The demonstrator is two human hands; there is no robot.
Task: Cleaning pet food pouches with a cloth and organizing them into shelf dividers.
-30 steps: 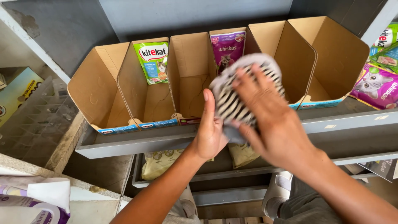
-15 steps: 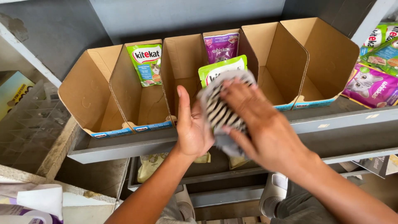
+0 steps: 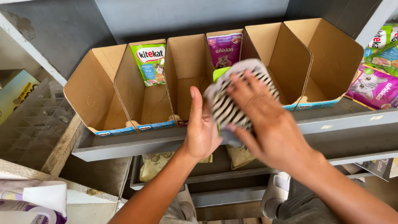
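From the head camera, the right hand (image 3: 269, 124) pressed a striped cloth (image 3: 230, 103) with fingers spread over a green pouch (image 3: 219, 74) at the cardboard trays (image 3: 186, 83). The left hand (image 3: 202, 128) lay open, steadying the pouch beside the cloth, above the grey shelf (image 3: 124, 147).

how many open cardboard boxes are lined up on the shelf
5, side by side on the grey shelf: far-left box, second box with a green pouch, middle box, fourth box, far-right box. None seems hidden.

head view | looks down, forward | close to shelf (image 3: 232, 137)
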